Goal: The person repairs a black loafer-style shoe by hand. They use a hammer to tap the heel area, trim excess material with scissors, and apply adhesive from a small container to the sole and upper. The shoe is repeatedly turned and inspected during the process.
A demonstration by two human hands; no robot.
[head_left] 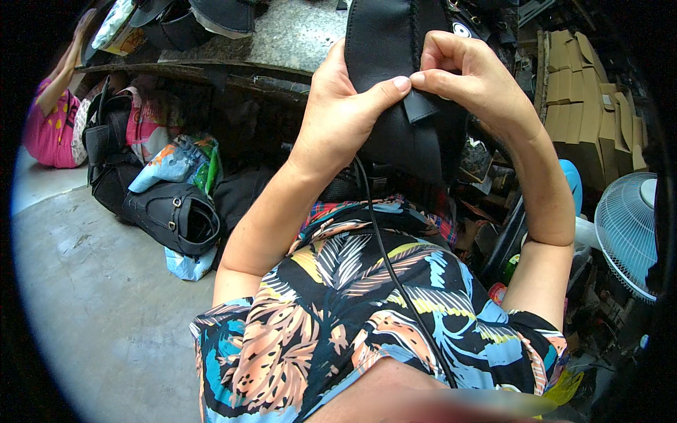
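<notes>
A black leather piece [381,46] with stitched edges is held up in front of me at the bench's near edge. My left hand [344,109] grips its left side, thumb laid across the front and fingers hidden behind. Close by that thumb, my right hand [469,74] pinches with curled fingers at a narrow black strip [421,108] on the leather. The strip's squared lower end hangs below the two thumbs. What exactly lies between the right fingertips is too small to make out. More black material [402,151] hangs down beneath.
A worn grey bench top [289,35] carries black pieces [222,14] at its far left. Black boot-like items [173,218] and plastic bags lie on the left floor. Folded cardboard [578,92] and a white fan [627,225] stand right. Another person in pink [53,130] is far left.
</notes>
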